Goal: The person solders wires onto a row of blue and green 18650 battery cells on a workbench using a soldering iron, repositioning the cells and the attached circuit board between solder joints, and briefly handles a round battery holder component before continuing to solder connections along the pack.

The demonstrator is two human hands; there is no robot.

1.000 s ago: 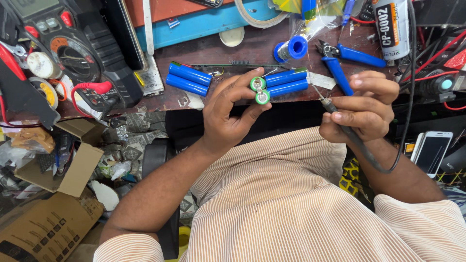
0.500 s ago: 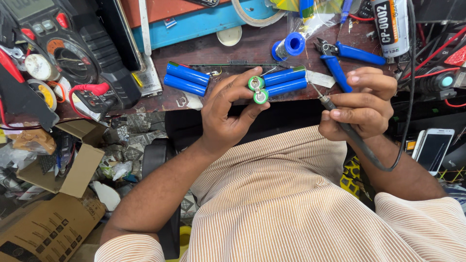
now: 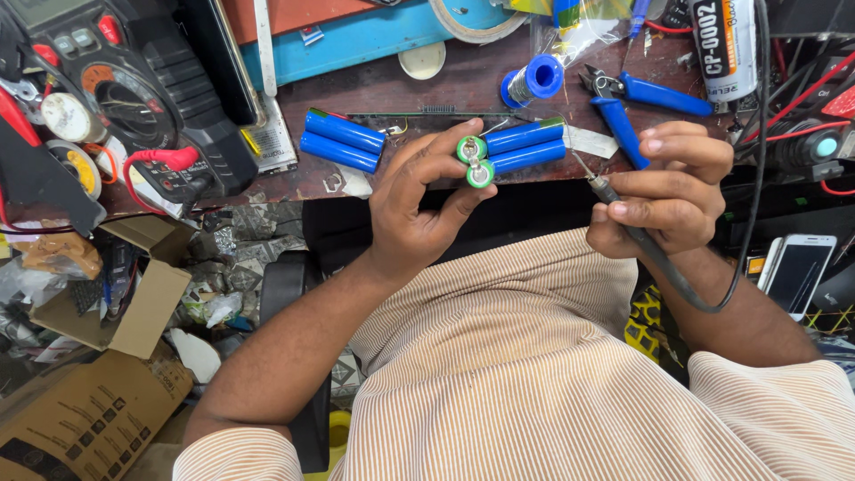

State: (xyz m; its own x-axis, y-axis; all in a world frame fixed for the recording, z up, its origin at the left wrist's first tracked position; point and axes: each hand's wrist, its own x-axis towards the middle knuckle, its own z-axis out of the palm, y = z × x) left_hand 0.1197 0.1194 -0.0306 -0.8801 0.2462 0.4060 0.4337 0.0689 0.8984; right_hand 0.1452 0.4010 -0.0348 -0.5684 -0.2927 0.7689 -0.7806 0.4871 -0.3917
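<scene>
between the left hand [image 3: 419,209] holding the paired blue cells [image 3: 512,147] and the right hand [image 3: 668,191] holding the soldering iron [image 3: 614,200] lies an open gap above the table edge. a second blue cell pair [image 3: 343,141] blocks the bench left of the left hand. blue-handled cutters [image 3: 628,107] and a solder spool [image 3: 534,82] obstruct the area behind the right hand. the multimeter [image 3: 125,98] closes off the far left. a phone [image 3: 797,272] lies beside the right forearm.

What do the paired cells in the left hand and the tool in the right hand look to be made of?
Paired blue cells: glossy blue plastic wrap, green rings round bare silvery metal end caps; the shine suggests shrink film. Held by the left hand.
Soldering iron in the right hand: thin metal tip, matte black handle, probably plastic, with a dark cable.
</scene>
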